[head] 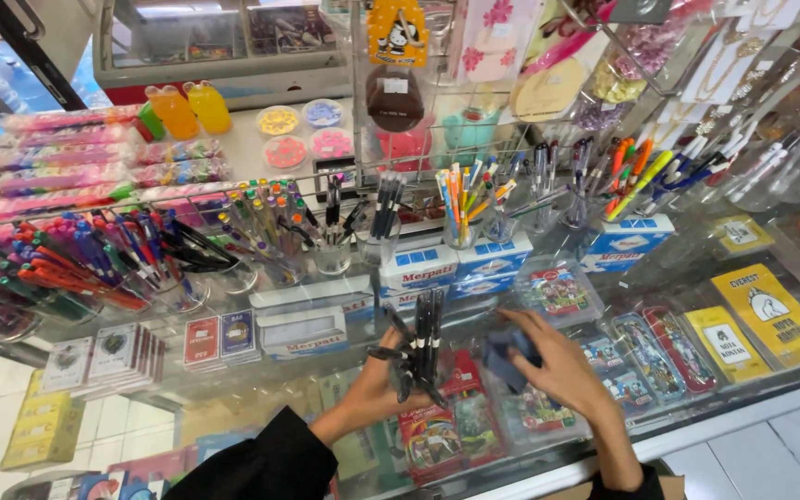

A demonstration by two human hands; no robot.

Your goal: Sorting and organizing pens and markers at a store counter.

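The left hand (383,381) is closed around a bundle of black pens (421,343), gripping them near their lower ends so they stand upright and fan out slightly above the fist, over the glass counter top (696,407). Just to its right, the right hand (562,366) has its fingers pinched together on a dark blue cloth (509,356), which sits bunched between the two hands, close to the pens but not clearly touching them. Beyond both hands stand clear cups of coloured pens (460,208) and white and blue boxes (418,273)
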